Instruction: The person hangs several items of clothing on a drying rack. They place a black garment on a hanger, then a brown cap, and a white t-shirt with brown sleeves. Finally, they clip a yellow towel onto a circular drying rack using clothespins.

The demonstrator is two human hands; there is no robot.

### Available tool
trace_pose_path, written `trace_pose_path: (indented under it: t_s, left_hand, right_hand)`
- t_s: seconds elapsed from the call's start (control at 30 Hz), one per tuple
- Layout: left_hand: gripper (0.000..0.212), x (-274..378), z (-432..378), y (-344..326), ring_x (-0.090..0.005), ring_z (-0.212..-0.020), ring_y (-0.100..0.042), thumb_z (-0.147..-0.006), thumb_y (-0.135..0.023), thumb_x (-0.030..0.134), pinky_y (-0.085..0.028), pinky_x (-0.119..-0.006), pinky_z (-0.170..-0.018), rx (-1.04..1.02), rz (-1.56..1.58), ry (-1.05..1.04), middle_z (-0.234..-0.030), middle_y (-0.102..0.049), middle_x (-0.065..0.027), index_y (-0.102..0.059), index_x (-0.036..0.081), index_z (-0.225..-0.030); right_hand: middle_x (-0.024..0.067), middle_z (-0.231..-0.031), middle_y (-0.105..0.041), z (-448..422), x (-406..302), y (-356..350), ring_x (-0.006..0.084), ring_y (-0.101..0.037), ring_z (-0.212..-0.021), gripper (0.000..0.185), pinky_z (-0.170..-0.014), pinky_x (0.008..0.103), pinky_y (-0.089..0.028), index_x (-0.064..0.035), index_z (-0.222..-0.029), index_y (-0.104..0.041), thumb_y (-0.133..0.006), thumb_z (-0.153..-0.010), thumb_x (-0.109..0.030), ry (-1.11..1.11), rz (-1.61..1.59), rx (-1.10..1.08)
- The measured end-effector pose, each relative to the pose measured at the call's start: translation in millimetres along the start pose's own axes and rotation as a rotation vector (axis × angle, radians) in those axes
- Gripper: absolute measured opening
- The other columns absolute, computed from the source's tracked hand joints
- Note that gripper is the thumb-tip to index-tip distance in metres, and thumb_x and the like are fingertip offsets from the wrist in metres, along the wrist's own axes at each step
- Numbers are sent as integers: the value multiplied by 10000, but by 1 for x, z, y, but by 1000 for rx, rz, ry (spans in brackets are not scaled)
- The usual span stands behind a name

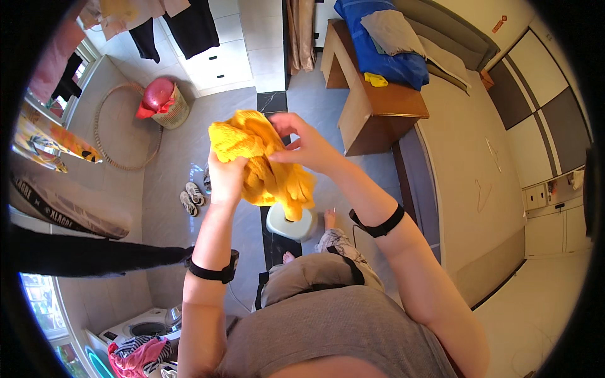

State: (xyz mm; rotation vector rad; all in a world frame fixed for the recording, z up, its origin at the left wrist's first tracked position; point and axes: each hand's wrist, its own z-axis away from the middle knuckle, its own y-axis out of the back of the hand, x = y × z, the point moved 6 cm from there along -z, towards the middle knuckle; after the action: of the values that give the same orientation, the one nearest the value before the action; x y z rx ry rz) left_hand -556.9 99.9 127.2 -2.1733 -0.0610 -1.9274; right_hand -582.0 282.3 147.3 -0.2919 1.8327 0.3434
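Observation:
A bunched, fluffy yellow cloth (257, 151) hangs in front of me at the middle of the view. My left hand (228, 177) grips its left side, with the thumb lying across the folds. On the other side, my right hand (307, 144) holds the cloth's edge, thumb against the front and fingertips partly hidden by the folds. A gap shows between that thumb and the forefinger. The lower end of the cloth droops over a pale plastic stool (288, 224), hiding part of its top. Black straps circle both my forearms.
A wooden desk (387, 104) bears blue bedding (387, 42) and a small yellow cloth (375, 79). Right of it lies a bed (468, 156) with hangers. At left are shoes (191, 198), a basket (175, 111) with a ball, a hoop (97, 127), hanging clothes and a washing machine (142, 326).

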Motion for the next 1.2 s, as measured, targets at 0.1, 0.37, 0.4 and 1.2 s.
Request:
trace_pose_path:
  t_s: [0.1, 0.37, 0.4, 1.2]
  left_hand:
    - [369, -9, -27, -28, -208, -961, -636, -822, -642, 3, -514, -341, -854, 100, 133, 22, -1083, -638, -99, -528, -19, -1172]
    - [442, -46, -143, -80, -171, -1014, -612, -813, -681, 9, -493, -304, -882, 204, 26, 110, -1114, -634, -73, -516, 11, -1224]
    - [451, -49, -150, -71, -167, -1017, -612, -813, -679, 7, -494, -304, -884, 238, -62, 109, -1112, -637, -66, -520, 21, -1235]
    - [709, 121, -250, -167, -186, -1087, -546, -813, -762, 209, -473, -333, -898, -115, -285, -59, -1211, -528, -53, -358, 70, -1379]
  right_hand:
    - [82, -967, -602, 9, 66, 32, 180, -579, -934, 442, -817, 321, -493, -33, -1115, -587, -780, -764, -221, -91, 255, -119]
    - [17, -991, -636, -81, 157, 174, 111, -585, -910, 268, -819, 272, -458, -30, -1143, -609, -521, -964, -210, -356, -205, 126]
    - [8, -989, -631, -96, 147, 185, 106, -578, -911, 277, -822, 270, -456, -26, -1156, -601, -510, -972, -213, -383, -266, 146]
    - [126, -886, -651, -336, -153, 124, 185, -623, -828, 222, -763, 299, -478, -11, -1041, -597, -504, -984, -204, 496, 104, -480]
